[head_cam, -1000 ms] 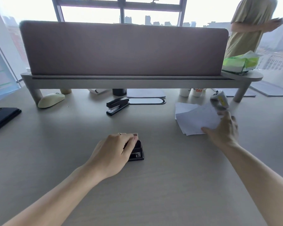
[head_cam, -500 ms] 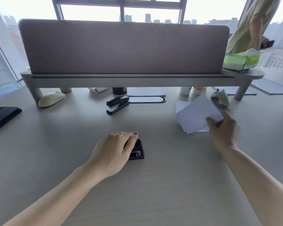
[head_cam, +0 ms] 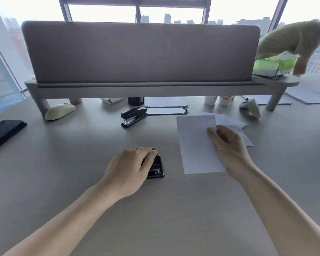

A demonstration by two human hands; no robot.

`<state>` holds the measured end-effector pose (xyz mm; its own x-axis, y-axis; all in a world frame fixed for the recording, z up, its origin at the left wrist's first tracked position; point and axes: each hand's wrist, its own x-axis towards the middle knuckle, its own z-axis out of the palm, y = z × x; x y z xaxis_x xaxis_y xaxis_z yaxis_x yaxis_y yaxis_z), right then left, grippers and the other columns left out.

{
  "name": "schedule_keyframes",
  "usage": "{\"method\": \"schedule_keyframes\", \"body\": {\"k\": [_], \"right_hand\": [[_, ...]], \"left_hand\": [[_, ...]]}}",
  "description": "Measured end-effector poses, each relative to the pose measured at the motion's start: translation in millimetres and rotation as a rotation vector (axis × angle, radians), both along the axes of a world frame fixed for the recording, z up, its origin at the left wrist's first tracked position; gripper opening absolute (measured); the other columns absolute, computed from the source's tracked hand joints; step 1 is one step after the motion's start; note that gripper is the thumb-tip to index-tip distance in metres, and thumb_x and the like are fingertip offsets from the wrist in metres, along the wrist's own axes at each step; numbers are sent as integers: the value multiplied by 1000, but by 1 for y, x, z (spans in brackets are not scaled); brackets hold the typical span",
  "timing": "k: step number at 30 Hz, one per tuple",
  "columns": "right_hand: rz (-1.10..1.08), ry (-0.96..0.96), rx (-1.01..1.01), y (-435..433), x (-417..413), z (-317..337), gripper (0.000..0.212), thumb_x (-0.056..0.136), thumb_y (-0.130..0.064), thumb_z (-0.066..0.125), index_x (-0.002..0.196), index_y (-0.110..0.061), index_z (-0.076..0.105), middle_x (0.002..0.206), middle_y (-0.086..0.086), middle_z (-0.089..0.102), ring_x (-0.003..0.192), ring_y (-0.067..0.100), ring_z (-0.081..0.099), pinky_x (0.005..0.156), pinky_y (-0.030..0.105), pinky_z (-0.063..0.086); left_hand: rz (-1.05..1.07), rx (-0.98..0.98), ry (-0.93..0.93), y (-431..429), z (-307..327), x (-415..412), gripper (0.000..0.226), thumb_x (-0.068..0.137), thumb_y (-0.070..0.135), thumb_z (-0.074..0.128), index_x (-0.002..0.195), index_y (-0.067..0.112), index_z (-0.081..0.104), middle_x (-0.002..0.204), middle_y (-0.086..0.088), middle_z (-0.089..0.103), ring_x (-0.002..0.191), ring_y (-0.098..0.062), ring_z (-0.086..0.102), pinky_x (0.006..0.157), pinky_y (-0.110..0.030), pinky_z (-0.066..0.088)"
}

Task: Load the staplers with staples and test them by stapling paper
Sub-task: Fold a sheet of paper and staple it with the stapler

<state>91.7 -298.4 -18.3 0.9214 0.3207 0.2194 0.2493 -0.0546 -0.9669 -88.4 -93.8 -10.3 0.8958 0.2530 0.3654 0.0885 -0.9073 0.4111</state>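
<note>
My left hand [head_cam: 130,169] rests on top of a small black stapler [head_cam: 156,168] at the desk's middle, fingers curled over it; only its front end shows. My right hand [head_cam: 227,146] pinches a white sheet of paper [head_cam: 196,145] by its right edge and holds it just right of that stapler. More loose sheets [head_cam: 235,123] lie on the desk behind the held one. A second, larger black stapler [head_cam: 133,116] sits shut farther back, near the shelf.
A grey shelf [head_cam: 148,88] with a fabric screen spans the back of the desk. A cream mouse [head_cam: 59,111] and black phone [head_cam: 2,133] lie left; cups [head_cam: 219,100] and a white controller [head_cam: 250,107] right. A person [head_cam: 294,40] leans over at the back right.
My right hand lifted one sheet off the pile and brought it left and nearer, beside the small stapler. My left hand stayed on the stapler. The person at the back bent down.
</note>
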Motion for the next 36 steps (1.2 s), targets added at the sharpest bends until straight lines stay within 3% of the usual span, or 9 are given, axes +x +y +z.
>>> {"method": "schedule_keyframes", "body": {"k": [4, 6, 9, 13, 18, 26, 30, 33, 36], "right_hand": [[-1, -65, -177, 5, -19, -9, 36, 106, -25, 58, 73, -11, 62, 53, -12, 46, 49, 9, 32, 51, 24, 24], [-10, -81, -204, 6, -28, -13, 36, 106, -25, 57, 71, -24, 63, 47, -12, 44, 43, 6, 26, 43, 22, 21], [-47, -90, -241, 8, -36, -19, 40, 105, -29, 58, 66, -34, 62, 47, -8, 40, 45, 9, 24, 43, 24, 19], [-72, -78, -257, 14, -44, -22, 28, 105, -32, 57, 87, -14, 69, 60, 20, 54, 51, 18, 36, 50, 29, 26], [-68, -69, -259, 18, -46, -22, 33, 103, -34, 53, 94, -5, 66, 71, 30, 60, 57, 18, 39, 56, 31, 30], [-106, -156, -356, 21, -55, -20, 32, 106, -23, 55, 80, -4, 59, 50, -1, 41, 44, 15, 29, 40, 24, 22], [-103, -181, -393, 22, -56, -23, 28, 106, -21, 54, 84, -4, 59, 46, -3, 36, 43, 16, 29, 40, 26, 24], [-106, -195, -401, 23, -56, -24, 28, 106, -22, 54, 92, 1, 61, 48, -4, 34, 45, 17, 28, 42, 28, 23], [-111, -198, -409, 24, -55, -24, 29, 106, -22, 54, 90, 0, 60, 48, -4, 35, 42, 16, 30, 39, 26, 22]], "left_hand": [[-2, 6, 0, 1, -2, -1, 49, 107, 45, 33, 73, 15, 51, 61, 0, 53, 62, -22, 54, 61, -37, 47], [-3, 8, 0, 0, -3, -1, 47, 108, 43, 34, 75, 14, 51, 61, -2, 52, 61, -22, 53, 60, -37, 47], [-5, 10, -13, -2, -3, -2, 45, 109, 40, 36, 70, 17, 43, 58, 0, 48, 58, -18, 50, 57, -35, 43], [-21, 19, -16, -4, -4, -3, 46, 108, 39, 37, 65, 24, 34, 55, 5, 44, 56, -16, 47, 55, -33, 40], [-16, 20, 7, -5, -6, -4, 45, 107, 42, 35, 65, 25, 36, 56, 4, 46, 57, -18, 47, 55, -34, 38], [-38, 7, 9, -7, -6, -4, 46, 106, 42, 35, 63, 28, 34, 56, 6, 45, 57, -15, 47, 55, -33, 35], [-89, -42, 26, -6, -8, -1, 48, 105, 46, 33, 64, 20, 38, 58, 2, 42, 59, -21, 45, 57, -37, 36], [9, -11, -13, -5, 1, 4, 50, 100, 53, 26, 76, 20, 54, 76, 6, 54, 76, -20, 54, 73, -38, 45], [97, 40, -94, -6, 20, 22, 39, 104, 43, 32, 97, 18, 62, 105, 1, 62, 104, -25, 55, 95, -40, 42]]}}
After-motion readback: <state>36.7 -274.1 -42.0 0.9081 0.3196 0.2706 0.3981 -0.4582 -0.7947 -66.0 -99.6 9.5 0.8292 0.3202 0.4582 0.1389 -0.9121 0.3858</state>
